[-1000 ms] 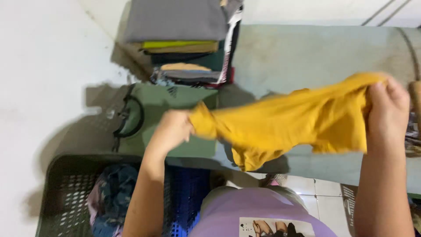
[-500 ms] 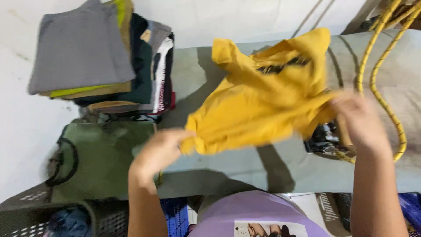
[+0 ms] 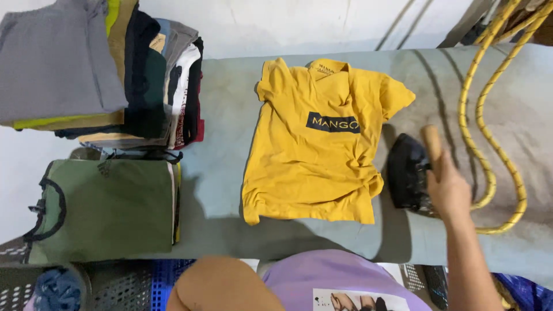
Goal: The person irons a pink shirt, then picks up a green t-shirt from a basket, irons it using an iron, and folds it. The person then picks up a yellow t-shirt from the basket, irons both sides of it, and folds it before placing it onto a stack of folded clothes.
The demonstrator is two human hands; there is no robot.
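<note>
The big grey worktop holds everything, and the yellow shirt lies flat in the middle of it, front side up, with its neck toward the far wall. Its bottom right corner is bunched and wrinkled, right beside the black iron. That is where trouble could come: I think the iron could press those folds in and leave hard creases if the cloth is not smoothed first. The dark patch on the chest could also be hurt by heat, or so I guess. On the left sits a tall pile of folded clothes, and it leans a little, so a bump could tip it. Near it lies a folded green top, well away from the iron. A yellow cord loops on the right, close to the iron, and it could snag on the arm and tug things. The right hand is closed around the iron's wooden handle. The left hand cannot be seen; only a bare arm shows at the bottom, so its grip I cannot tell.
</note>
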